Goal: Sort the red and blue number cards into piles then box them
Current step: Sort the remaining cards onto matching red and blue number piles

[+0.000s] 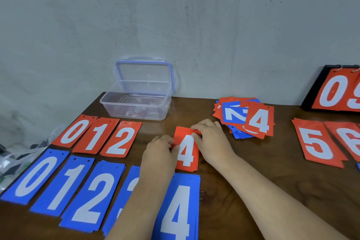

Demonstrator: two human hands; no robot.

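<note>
Left hand (pixel 159 154), right hand (pixel 210 138): fingers pinch red 4 pile (pixel 187 155). Mixed heap (pixel 243 119), centre-right, unsorted; box (pixel 136 111) open, boxing not yet begun.

At the left of the tabletop (pixel 253 181) a back row of piles (pixel 97 135) numbered 0, 1, 2 lies side by side, with a front row of piles (pixel 93 197) before it and the box (pixel 136 107), its lid (pixel 144 72) propped behind it, at the wall behind. The middle 4 pile (pixel 186 151) lies just behind the front row's right end, held between the left hand (pixel 158 152) and right hand (pixel 211 138). The loose heap (pixel 243 118) lies right of it and further back; at the far right the 5 pile (pixel 316 143) and 6 pile (pixel 348 138) lie before the flip stand (pixel 335 91).
</note>
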